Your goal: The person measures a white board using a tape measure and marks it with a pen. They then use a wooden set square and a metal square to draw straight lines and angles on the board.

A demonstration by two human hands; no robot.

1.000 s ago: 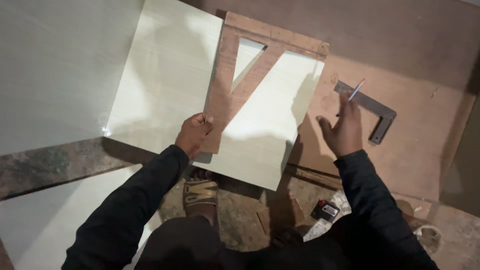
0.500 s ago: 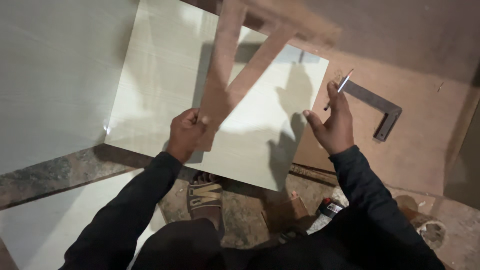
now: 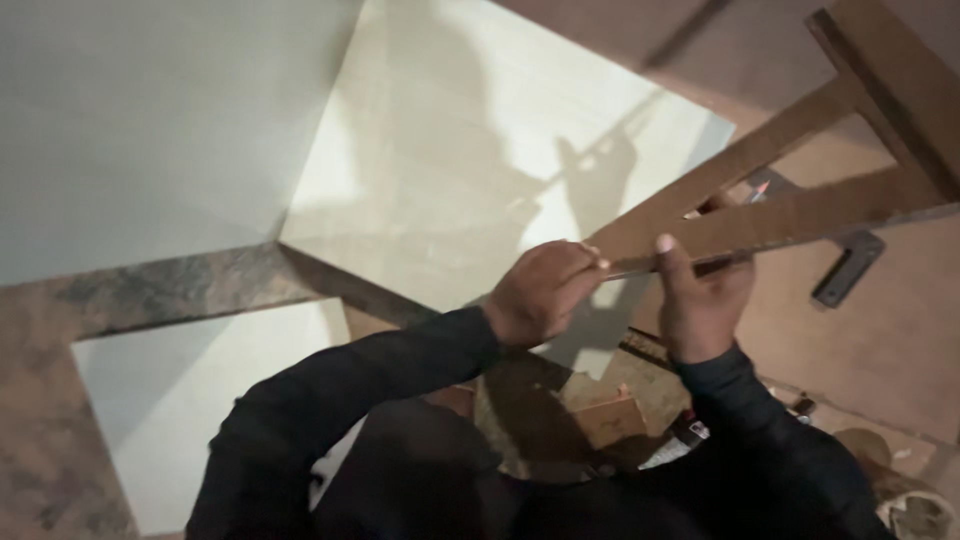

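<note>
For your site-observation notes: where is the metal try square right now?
In the head view, the metal try square lies at the right on the brown board, mostly hidden behind the raised wooden triangle frame, just beyond the right hand.

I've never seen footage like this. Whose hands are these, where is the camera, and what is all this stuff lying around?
There is no machine here: a person in dark sleeves wears a camera on the head, so you look down on their own two hands. Both hands grip a wooden triangular frame, lifted off the surface: the left hand holds its pointed end, the right hand clasps a slat beside it. A pencil tip shows behind the frame above the right hand. Below lies a pale square tile on a brown board. A dark metal try square rests on the board, partly hidden by the frame. More pale tiles lie to the left, with small bits of wood near the person's feet.
</note>
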